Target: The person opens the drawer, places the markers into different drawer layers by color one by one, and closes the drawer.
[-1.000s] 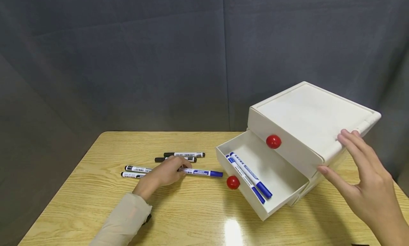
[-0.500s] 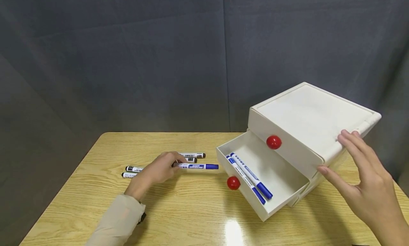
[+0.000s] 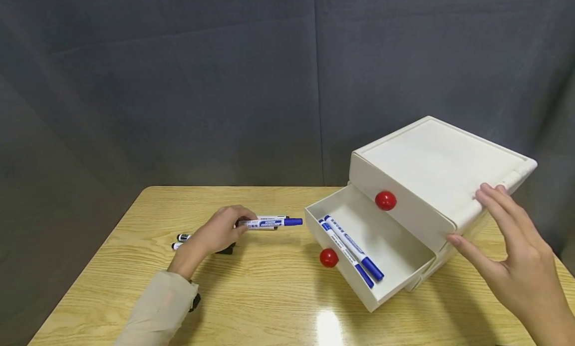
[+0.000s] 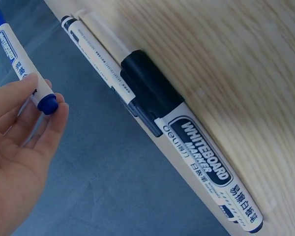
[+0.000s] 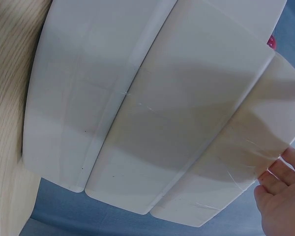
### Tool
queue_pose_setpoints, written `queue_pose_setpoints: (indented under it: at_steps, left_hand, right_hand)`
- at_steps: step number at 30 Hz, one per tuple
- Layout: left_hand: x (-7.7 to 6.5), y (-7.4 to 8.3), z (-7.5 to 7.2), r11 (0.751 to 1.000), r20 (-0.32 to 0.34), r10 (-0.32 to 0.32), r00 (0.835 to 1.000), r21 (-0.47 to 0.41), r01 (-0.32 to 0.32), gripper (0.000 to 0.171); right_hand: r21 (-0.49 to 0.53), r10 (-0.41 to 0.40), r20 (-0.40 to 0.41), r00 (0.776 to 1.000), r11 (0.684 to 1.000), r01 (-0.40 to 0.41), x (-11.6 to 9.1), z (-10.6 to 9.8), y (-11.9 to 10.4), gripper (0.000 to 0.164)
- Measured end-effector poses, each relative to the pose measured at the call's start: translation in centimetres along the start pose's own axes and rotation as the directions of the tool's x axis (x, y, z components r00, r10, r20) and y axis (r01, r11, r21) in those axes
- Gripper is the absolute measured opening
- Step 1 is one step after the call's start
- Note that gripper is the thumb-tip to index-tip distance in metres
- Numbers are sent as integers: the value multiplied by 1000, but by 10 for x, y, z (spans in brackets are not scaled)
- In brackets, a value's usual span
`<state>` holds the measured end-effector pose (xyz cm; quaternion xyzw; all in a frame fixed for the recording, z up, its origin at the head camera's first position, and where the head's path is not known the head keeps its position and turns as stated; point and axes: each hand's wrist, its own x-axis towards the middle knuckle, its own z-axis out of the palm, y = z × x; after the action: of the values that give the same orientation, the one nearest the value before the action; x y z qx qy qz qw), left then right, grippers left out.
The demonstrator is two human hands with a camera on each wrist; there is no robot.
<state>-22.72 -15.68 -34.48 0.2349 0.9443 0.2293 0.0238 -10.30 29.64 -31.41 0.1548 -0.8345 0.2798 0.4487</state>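
My left hand (image 3: 220, 233) pinches a blue whiteboard marker (image 3: 294, 221) near its rear end, cap pointing right toward the drawer. In the left wrist view, thumb and fingertips grip this marker (image 4: 19, 54) above the table. Two blue markers (image 3: 352, 243) lie side by side in the pulled-out drawer (image 3: 395, 241) of a white drawer unit (image 3: 442, 161). My right hand (image 3: 521, 251) rests its fingertips on the unit's top right edge, thumb at the front corner. The right wrist view shows those fingers (image 5: 280, 177) at the edge of the unit's side panel.
Black whiteboard markers (image 4: 201, 157) lie on the wooden table (image 3: 269, 286), partly hidden behind the left hand in the head view. Two marker ends (image 3: 181, 241) show left of the wrist. Red round knobs (image 3: 385, 200) stick out from the drawer fronts. A dark curtain (image 3: 224, 86) hangs behind.
My left hand has lifted the blue marker off the table and moved it back and slightly left, now overlapping the black markers in view. The right hand has stayed on the unit.
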Motion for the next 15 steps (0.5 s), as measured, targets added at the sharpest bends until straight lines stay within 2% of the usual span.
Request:
queue_pose_setpoints:
  at_steps: [7, 15]
  left_hand:
    - [-2, 0, -10, 1000, -33, 1, 999, -13, -1, 26]
    - [-1, 6, -19, 999, -106, 48, 993, -14, -50, 26]
  right_hand:
    - [-11, 11, 27, 1000, 1000, -11, 0, -2, -1, 93]
    - [2, -5, -14, 1000, 1000, 5, 1, 1, -1, 92]
